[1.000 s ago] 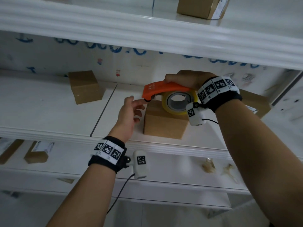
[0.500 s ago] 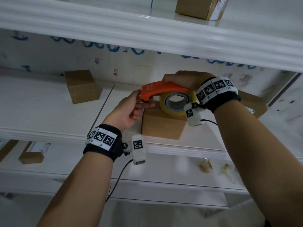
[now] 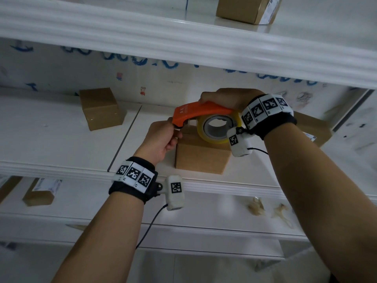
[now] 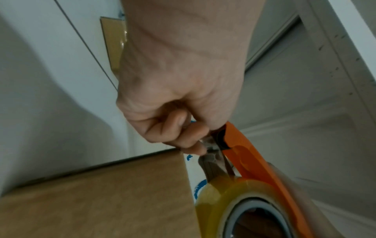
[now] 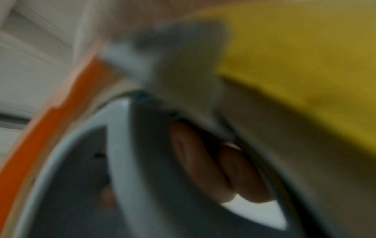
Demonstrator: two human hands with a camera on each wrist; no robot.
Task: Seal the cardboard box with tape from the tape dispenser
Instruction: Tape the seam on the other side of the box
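A small cardboard box (image 3: 201, 158) stands near the front edge of the middle shelf. Just above its top my right hand (image 3: 226, 99) grips an orange tape dispenser (image 3: 195, 113) with a yellowish tape roll (image 3: 216, 127); in the blurred right wrist view two fingertips (image 5: 205, 161) show through the roll's grey core. My left hand (image 3: 163, 137) has its fingers curled at the dispenser's front end, and the left wrist view shows them pinching the clear tape end (image 4: 205, 145) by the orange nose (image 4: 240, 151), over the box's corner (image 4: 122, 193).
A second brown box (image 3: 101, 108) sits at the back left of the same white shelf (image 3: 61, 139). Another box (image 3: 312, 129) lies behind my right wrist, one more (image 3: 246, 9) on the shelf above. Below are a labelled box (image 3: 40, 193) and crumpled tape scraps (image 3: 257, 206).
My left hand came up from beside the box with open fingers and closed on the tape end at the dispenser's nose. The right hand and dispenser stayed nearly still.
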